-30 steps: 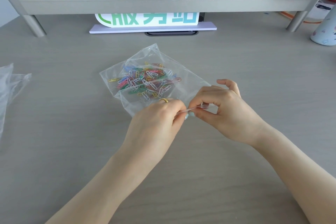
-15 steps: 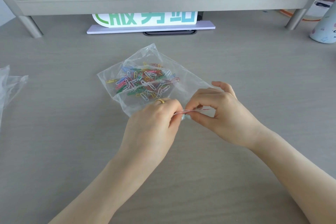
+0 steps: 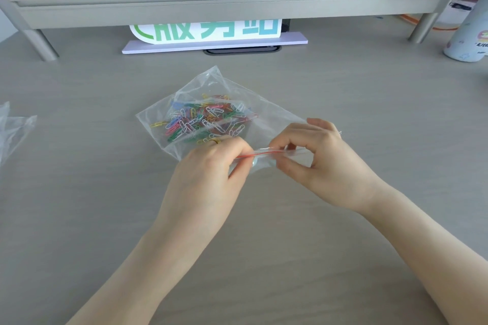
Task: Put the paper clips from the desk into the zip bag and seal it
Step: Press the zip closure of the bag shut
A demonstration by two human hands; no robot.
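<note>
A clear zip bag (image 3: pixel 266 124) lies on the grey desk, its red zip strip (image 3: pixel 260 153) at the near edge. Many coloured paper clips (image 3: pixel 206 120) sit inside it, towards the far left part. My left hand (image 3: pixel 208 174) pinches the zip strip at its left end. My right hand (image 3: pixel 322 158) pinches the same strip further right, thumb below and fingers above. A short stretch of the red strip shows between the two hands.
A second clear plastic bag (image 3: pixel 13 129) lies at the left edge of the desk. A monitor riser (image 3: pixel 211 5) spans the back, with a green-lettered sign (image 3: pixel 208 31) under it. A pale bottle (image 3: pixel 468 34) stands at the back right.
My two hands have moved apart along the zip strip, so more of the red strip shows between them. The bag and clips stay in place.
</note>
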